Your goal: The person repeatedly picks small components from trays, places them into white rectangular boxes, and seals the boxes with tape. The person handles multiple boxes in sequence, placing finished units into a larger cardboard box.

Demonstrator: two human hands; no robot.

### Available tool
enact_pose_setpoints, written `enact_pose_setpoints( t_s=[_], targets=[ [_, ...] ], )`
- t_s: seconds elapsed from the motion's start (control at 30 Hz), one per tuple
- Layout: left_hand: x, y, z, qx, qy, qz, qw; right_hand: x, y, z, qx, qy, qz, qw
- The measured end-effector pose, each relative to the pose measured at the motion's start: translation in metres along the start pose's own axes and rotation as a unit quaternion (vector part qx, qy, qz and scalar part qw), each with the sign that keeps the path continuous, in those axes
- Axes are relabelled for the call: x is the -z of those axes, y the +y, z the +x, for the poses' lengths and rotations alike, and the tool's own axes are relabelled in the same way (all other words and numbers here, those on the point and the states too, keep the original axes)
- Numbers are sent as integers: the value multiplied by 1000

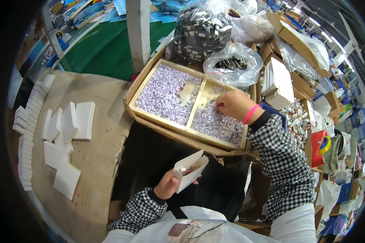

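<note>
My left hand [167, 184] holds a small open white carton [190, 169] above my lap, its flaps up and something small inside. My right hand [232, 105] reaches into the right half of a wooden two-part tray [166, 123], fingers pinched among several small purple-and-white packets [219, 121]. The left half of the tray is also full of such packets [162, 95]. A pink band [250, 114] circles my right wrist.
White flat boxes [67, 129] lie in stacks and rows on the cardboard-covered table at the left. Clear bags of small parts [205, 28] sit behind the tray. More cartons and white boxes [278, 83] crowd the right side. A white post [138, 32] stands behind.
</note>
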State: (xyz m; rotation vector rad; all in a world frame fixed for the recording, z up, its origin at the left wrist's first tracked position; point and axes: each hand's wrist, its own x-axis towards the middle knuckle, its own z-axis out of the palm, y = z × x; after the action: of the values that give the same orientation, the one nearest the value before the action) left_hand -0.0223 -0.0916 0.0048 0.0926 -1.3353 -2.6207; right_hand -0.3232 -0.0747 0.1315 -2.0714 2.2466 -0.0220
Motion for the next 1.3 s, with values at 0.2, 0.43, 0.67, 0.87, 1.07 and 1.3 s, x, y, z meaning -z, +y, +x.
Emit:
enact_pose_setpoints(
  t_s=[0.2,0.43,0.67,0.87,1.07,1.3],
  targets=[
    [-2,-2,1,9,15,30,999,34,-60,-56,24,92,270,958],
    [-27,-11,8,70,-26,-29,997,29,-107,-106,77,104,234,964],
    [-48,-21,14,89,-52,-51,993,23,-114,-147,51,107,224,967],
    [-62,-30,15,122,-71,-63,988,13,-112,-169,2,106,232,967],
    [-70,-37,16,123,-91,-82,985,9,-109,-180,-6,122,227,966],
    [-73,-33,18,119,-74,-124,982,2,-106,-174,19,168,258,951]
  ],
)
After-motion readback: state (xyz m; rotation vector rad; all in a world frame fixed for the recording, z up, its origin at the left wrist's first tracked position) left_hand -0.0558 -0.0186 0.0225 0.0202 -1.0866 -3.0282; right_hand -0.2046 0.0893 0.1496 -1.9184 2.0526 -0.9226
